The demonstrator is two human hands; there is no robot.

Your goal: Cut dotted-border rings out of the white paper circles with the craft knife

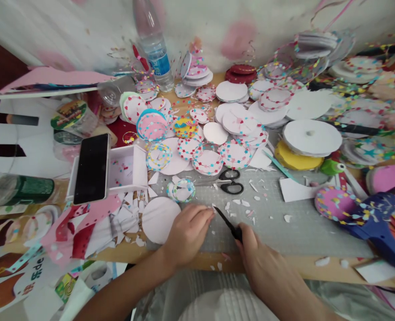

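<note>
My right hand [257, 249] is closed around the black handle of a knife [229, 223]. Its narrow dark blade points up and left, with the tip by my left fingertips. My left hand [192, 229] is closed in a pinch, a small white bit showing at the fingertips; the rest of it is hidden by my fingers. Just left of that hand lies a white paper disc [160, 220]. Beyond both hands, black-handled scissors [231, 182] rest on the grey cutting mat [267, 227], next to a small ring of blue and red stars [181, 190].
White paper scraps [244, 203] litter the mat. Star-trimmed discs [207, 161] crowd the back, with a water bottle [159, 58] behind them. A phone [92, 167] leans on a white box [130, 167] at left. A blue glue gun [371, 227] lies at right.
</note>
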